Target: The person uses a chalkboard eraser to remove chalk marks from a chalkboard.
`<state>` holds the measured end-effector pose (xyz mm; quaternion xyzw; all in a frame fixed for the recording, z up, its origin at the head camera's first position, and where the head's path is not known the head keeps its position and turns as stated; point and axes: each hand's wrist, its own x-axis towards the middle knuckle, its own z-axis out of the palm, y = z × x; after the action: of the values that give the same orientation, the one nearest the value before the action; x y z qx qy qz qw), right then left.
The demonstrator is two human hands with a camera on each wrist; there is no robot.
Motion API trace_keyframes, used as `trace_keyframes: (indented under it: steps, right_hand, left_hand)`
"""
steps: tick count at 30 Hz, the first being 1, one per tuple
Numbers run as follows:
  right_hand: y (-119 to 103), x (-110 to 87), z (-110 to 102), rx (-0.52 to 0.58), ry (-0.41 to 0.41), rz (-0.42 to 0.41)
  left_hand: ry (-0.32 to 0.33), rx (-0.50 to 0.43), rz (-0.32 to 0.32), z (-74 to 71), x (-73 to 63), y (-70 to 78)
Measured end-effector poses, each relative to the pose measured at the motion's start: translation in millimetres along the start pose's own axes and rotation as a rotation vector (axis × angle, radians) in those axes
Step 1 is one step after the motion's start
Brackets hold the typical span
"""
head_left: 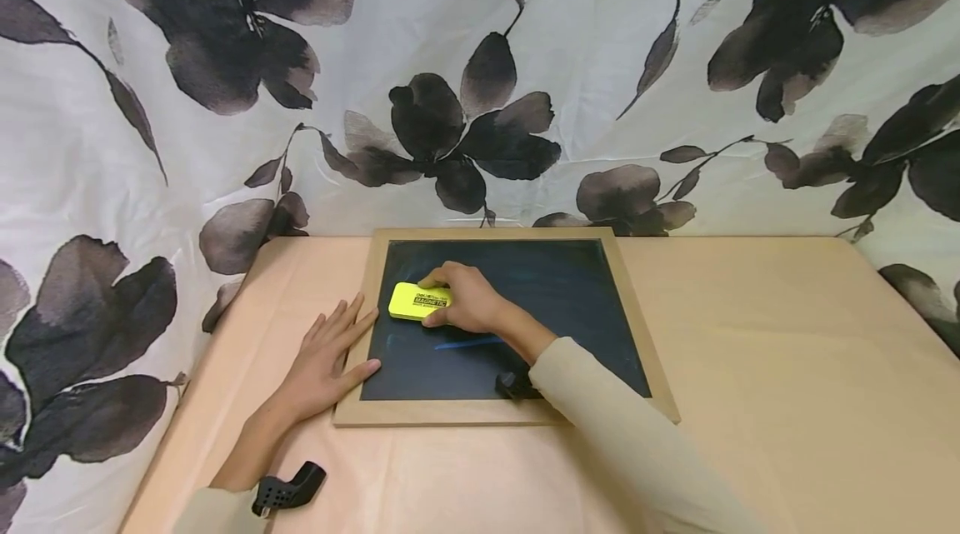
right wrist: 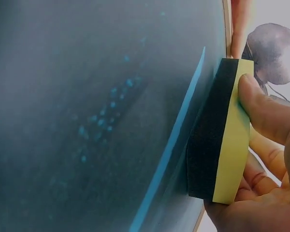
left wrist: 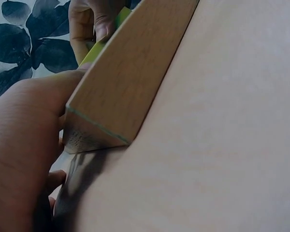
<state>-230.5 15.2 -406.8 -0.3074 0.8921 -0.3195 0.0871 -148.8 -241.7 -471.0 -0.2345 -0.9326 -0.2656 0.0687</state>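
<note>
A wood-framed chalkboard (head_left: 525, 292) lies on the table, its frame (left wrist: 130, 72) seen edge-on in the left wrist view. My right hand (head_left: 468, 301) grips a yellow magnetic eraser (head_left: 405, 301) by its long sides, over the upper left of the board. In the right wrist view the eraser's black felt (right wrist: 210, 130) faces the board, beside a blue chalk line (right wrist: 171, 137). Blue specks dot the surface farther off. My left hand (head_left: 326, 363) lies with fingers spread at the board's left edge, thumb and fingertips on the frame.
The table (head_left: 787, 351) is covered in a pale peach sheet. Behind and to the left hangs a white cloth (head_left: 585, 84) with dark flowers. A black wrist camera (head_left: 288, 491) sits on the left forearm, another (head_left: 513, 386) by the right wrist.
</note>
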Motion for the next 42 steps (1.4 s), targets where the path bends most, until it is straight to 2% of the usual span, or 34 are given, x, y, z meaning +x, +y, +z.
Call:
trace_keyframes:
  steps: [5, 12, 16, 19, 24, 29, 35, 42]
  right_hand:
    - [-1, -0.6, -3, -0.008, -0.018, -0.048]
    - [-2, -1.7, -4, -0.009, -0.101, -0.089]
    - [-5, -3.9, -8, -0.025, -0.159, -0.090]
    - [-3, -8.8, -16, -0.054, -0.169, -0.072]
    - [10, -26.1, -41, -0.060, -0.065, 0.008]
    - [27, -52.9, -63, -0.048, 0.038, 0.079]
    - [53, -89.9, -78, -0.084, 0.094, 0.115]
    - [75, -126.2, -84, -0.132, 0.139, 0.213]
  left_hand:
    - [0.002, -0.005, -0.004, -2.1, 1.5, 2.1]
    - [0.003, -0.013, 0.003, -1.8, 1.4, 1.5]
    - [0.002, -0.006, 0.001, -0.5, 1.0, 1.3]
    - [-0.001, -0.007, -0.002, 1.3, 0.9, 1.9]
    - [0.012, -0.007, 0.010, 2.4, 1.9, 3.7]
    - [0.030, 0.006, 0.022, 2.3, 0.8, 3.0]
    - [0.035, -0.001, 0.034, 3.2, 0.3, 2.6]
    - [0.037, 0.000, 0.045, 0.6, -1.7, 5.5]
